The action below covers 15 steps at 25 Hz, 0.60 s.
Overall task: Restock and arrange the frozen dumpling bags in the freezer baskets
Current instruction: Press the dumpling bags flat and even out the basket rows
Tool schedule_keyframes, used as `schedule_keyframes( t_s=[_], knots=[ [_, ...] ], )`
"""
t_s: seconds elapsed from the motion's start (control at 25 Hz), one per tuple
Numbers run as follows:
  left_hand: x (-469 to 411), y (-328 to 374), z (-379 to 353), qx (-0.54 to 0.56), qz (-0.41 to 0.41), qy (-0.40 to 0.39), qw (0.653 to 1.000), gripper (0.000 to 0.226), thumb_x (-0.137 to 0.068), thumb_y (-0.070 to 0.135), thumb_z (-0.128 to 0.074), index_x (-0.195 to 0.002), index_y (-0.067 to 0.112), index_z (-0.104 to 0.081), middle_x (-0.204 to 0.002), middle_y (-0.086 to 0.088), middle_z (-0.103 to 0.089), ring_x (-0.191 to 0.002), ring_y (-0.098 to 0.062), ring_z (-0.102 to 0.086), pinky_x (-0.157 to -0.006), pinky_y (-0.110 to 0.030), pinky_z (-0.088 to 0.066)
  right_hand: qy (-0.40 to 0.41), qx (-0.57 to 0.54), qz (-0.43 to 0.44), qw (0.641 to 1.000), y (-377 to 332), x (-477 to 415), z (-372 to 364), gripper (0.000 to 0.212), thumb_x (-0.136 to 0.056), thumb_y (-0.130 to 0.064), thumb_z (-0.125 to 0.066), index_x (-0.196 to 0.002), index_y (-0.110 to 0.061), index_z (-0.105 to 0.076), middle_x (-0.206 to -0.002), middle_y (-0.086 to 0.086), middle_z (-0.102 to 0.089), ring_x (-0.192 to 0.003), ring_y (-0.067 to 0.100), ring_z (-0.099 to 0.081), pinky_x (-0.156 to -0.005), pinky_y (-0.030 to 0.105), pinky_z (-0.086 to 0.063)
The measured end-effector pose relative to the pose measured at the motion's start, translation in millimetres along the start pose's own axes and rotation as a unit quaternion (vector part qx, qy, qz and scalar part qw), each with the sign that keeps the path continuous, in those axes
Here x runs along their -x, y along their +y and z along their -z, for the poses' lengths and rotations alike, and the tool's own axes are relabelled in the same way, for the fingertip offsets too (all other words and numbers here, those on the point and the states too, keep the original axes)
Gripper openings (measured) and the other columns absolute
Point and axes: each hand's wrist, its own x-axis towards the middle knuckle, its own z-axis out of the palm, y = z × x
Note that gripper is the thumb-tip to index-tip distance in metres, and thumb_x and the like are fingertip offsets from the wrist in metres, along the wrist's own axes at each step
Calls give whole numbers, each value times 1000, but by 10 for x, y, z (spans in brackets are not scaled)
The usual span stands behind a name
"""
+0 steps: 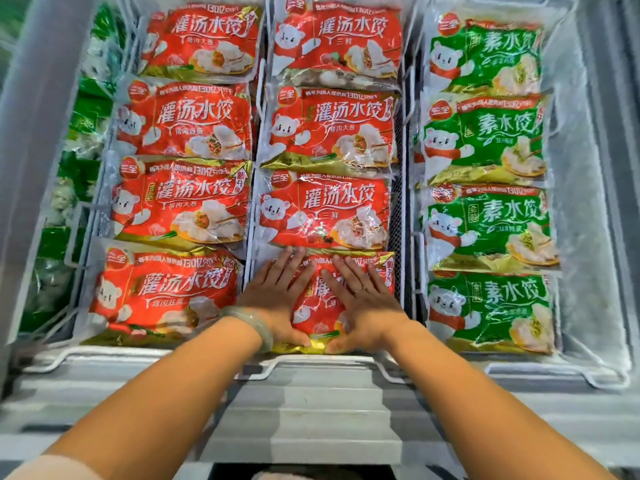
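Chest freezer (329, 410), seen from above, lid open. It holds three white wire baskets side by side.

- Left basket (69, 355): four red dumpling bags (180, 202) laid flat in a row from near to far, each overlapping the next.
- Middle basket (273, 362): four red bags. Three far ones (325, 213) lie flat. The nearest red bag (311, 315) lies at the near end against the basket rim, its far edge touching the next bag.
- Right basket (554, 370): four green dumpling bags (485, 220), flat, in a row from near to far.
- Far left compartment: more green packets (86, 133), blurred, print not readable.

Hands: left hand (280, 292) and right hand (360, 299) lie side by side, slightly apart, palms down on the nearest red bag. The fingers are straight and spread, pointing far. The thumbs lie along the bag's gold near edge.

Worn items: pale green bangle (256, 323) on the left wrist, thin ring (360, 289) on a right finger.
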Motion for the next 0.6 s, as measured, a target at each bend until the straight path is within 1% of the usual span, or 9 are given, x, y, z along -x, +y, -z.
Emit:
schedule_keyframes(
  t_s=[0.08,0.12,0.2,0.24,0.28,0.32,0.4,0.48,0.6],
  knots=[
    [63,7,112,16,-3,-25,1000,124,-66,75,-58,-148,28,21,-153,2,34,-145,-22,25,-122,-44,3,9,-44,-33,998,-76,59,75,98,-76,-59,-55,-149,-38,7,-156,-13,26,-146,14,18,-120,45,0],
    [125,-6,183,23,2,-40,999,117,-71,67,-61,-150,27,15,-158,0,26,-148,-23,18,-123,-44,-3,5,-75,-59,995,-130,104,132,89,-80,-53,-57,-149,-38,-4,-159,-13,15,-148,17,1,-120,46,-11],
    [293,-67,315,32,8,-47,998,100,-81,54,-60,-153,24,2,-161,-3,9,-150,-25,4,-122,-42,-13,-6,-132,-122,984,-259,217,262,70,-86,-49,-55,-146,-35,-23,-159,-3,-16,-136,23,-37,-111,45,-34],
    [406,-110,363,39,10,-42,998,93,-84,52,-58,-153,24,-3,-162,-4,2,-150,-26,-2,-121,-42,-16,-4,-141,-148,979,-338,291,316,62,-89,-47,-53,-144,-30,-31,-151,4,-33,-127,26,-47,-106,44,-41],
    [534,-160,416,46,15,-34,998,87,-86,52,-55,-153,23,-7,-162,-5,-4,-149,-26,-5,-121,-42,-18,8,-137,-165,977,-430,378,366,56,-91,-45,-51,-141,-24,-36,-142,9,-42,-123,28,-49,-103,43,-43],
    [659,-210,461,48,25,-28,998,83,-87,52,-54,-153,24,-11,-161,-4,-8,-149,-27,-8,-120,-43,-21,24,-126,-172,977,-516,472,408,54,-92,-43,-49,-139,-18,-40,-137,11,-46,-121,29,-48,-102,43,-43],
    [916,-320,588,32,48,-5,998,75,-88,50,-52,-150,23,-20,-158,-6,-19,-146,-28,-16,-117,-45,-27,52,-121,-173,976,-690,657,504,51,-94,-39,-48,-137,-11,-42,-136,14,-47,-122,30,-47,-103,43,-43],
    [1163,-435,738,9,57,44,997,67,-88,49,-51,-145,20,-31,-152,-8,-30,-141,-28,-26,-114,-44,-32,65,-132,-175,974,-882,799,647,49,-94,-38,-48,-135,-10,-44,-135,14,-50,-120,30,-51,-102,41,-43],
    [1490,-658,975,4,91,116,989,64,-89,46,-50,-145,18,-33,-154,-7,-28,-143,-27,-23,-118,-41,-24,83,-138,-161,974,-1186,841,956,45,-94,-38,-50,-131,-12,-50,-130,11,-57,-117,27,-55,-100,40,-45]
  ],
)
